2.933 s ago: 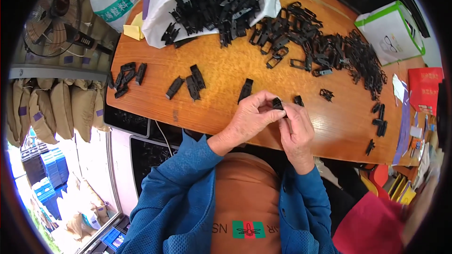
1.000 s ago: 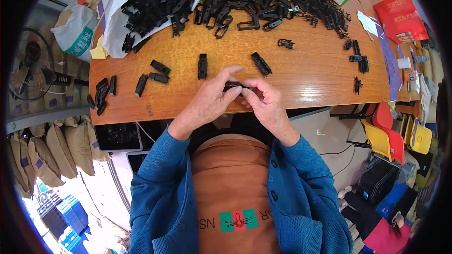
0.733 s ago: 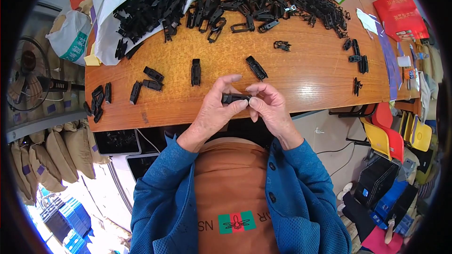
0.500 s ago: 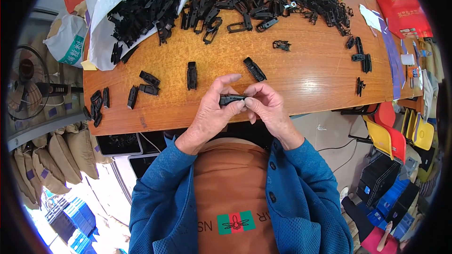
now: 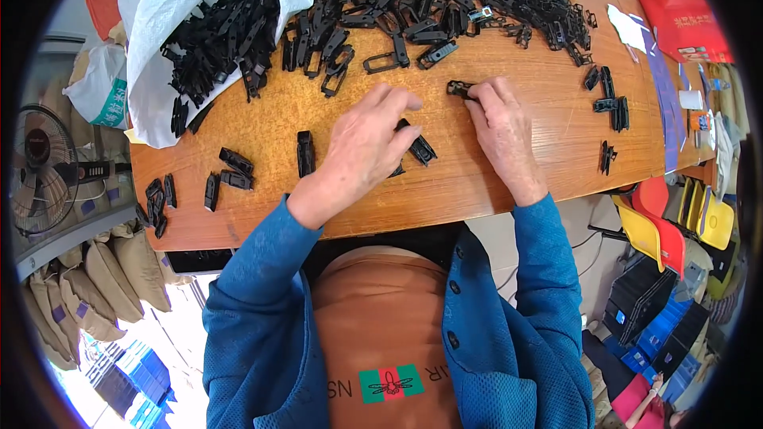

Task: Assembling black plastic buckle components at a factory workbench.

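Observation:
My left hand [image 5: 362, 143] is above the table, palm down, with its thumb and fingers apart and nothing held between them. Beside its thumb lies a long black plastic clip part [image 5: 421, 147]. Another dark piece [image 5: 397, 171] shows only partly under the edge of that hand. Farther right, my right hand [image 5: 505, 131] reaches forward and pinches the end of a small black plastic part [image 5: 458, 89] at the table surface. Single black pieces stand apart to the left, one of them an upright-looking piece [image 5: 306, 153].
A white sack [image 5: 147, 103] spills black parts [image 5: 222, 40] at the far left. A heap of black frames [image 5: 397, 0] spreads along the back. Several pieces lie at the left edge, and a few parts [image 5: 612, 103] at the right. A fan [image 5: 44, 163] stands left of the table.
My hands have parted from the black piece they held together. The left moved forward and opened; the right went forward and right to the small part. The view has shifted slightly.

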Tool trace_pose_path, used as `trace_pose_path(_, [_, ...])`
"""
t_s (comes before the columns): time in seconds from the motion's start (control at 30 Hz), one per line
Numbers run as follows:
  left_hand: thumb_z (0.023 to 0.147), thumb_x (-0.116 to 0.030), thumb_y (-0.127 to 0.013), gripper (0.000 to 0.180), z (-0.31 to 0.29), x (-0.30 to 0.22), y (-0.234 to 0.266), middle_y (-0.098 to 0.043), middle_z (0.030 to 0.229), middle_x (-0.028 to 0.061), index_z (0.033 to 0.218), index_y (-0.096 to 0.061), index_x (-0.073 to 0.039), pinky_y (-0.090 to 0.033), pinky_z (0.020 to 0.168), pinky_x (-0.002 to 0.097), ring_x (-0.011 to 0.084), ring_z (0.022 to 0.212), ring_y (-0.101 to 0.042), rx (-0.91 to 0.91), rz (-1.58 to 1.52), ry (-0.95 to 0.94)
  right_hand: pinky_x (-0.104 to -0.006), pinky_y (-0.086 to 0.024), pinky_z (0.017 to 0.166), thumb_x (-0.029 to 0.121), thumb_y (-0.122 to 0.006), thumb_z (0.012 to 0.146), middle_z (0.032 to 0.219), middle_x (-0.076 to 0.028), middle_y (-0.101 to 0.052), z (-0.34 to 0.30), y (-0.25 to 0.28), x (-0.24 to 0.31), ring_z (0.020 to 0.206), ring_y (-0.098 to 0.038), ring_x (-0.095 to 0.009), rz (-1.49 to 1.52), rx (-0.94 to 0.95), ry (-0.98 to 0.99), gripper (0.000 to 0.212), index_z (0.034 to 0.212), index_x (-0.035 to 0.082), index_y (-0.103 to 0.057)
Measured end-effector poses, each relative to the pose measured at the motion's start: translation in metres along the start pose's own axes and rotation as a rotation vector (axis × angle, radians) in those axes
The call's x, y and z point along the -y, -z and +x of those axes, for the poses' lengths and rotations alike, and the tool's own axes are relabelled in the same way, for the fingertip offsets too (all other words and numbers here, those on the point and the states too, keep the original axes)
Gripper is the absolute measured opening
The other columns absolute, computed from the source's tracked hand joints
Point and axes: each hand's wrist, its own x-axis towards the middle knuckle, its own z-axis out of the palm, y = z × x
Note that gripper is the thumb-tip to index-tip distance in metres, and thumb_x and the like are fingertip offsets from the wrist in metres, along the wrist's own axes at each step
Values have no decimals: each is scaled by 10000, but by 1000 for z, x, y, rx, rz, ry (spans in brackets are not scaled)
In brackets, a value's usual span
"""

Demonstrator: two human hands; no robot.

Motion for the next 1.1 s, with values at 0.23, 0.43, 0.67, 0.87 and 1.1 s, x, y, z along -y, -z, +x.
trace_pose_path(0.23, [841, -71, -644, 257, 39, -2, -30, -602, 1036, 108, 1062, -521, -30, -527, 709, 321, 200, 869, -637, 17, -405, 140, -214, -438, 601, 64, -662, 857, 767, -5, -581, -13, 0, 1, 667, -533, -83, 900, 61, -529, 66, 856, 24, -610])
trace_pose_path(0.43, [863, -72, -630, 226, 41, 0, -33, -612, 988, 89, 1040, -500, -18, -537, 699, 291, 142, 863, -632, 38, -586, 140, -207, -441, 601, 87, -660, 868, 767, -7, -585, -17, 6, 14, 658, -526, -72, 1204, 97, -645, 69, 852, 38, -613])
trace_pose_path(0.67, [848, 3, -636, 143, 40, 1, -31, -599, 828, 51, 909, -509, -20, -514, 648, 231, 110, 755, -604, 29, -920, 308, -218, -468, 618, 118, -613, 905, 765, -22, -604, -18, 3, 17, 669, -550, -97, 1663, 78, -783, 66, 909, 52, -610])
trace_pose_path(0.87, [866, -54, -639, 103, 20, -1, -45, -586, 854, 27, 908, -548, -30, -498, 668, 236, 98, 773, -586, 128, -632, 268, -216, -433, 623, 33, -599, 893, 919, -40, -555, -21, 6, -2, 715, -532, -102, 702, -236, -408, 61, 864, -6, -562])
trace_pose_path(1.1, [732, -110, -731, 251, 46, 23, 6, -533, 905, 110, 922, -587, -31, -525, 688, 365, 286, 823, -592, -242, 524, -80, -328, -492, 703, -48, -589, 825, 981, -125, -551, -22, 35, -21, 828, -578, -276, 104, -44, -118, 86, 900, -11, -572])
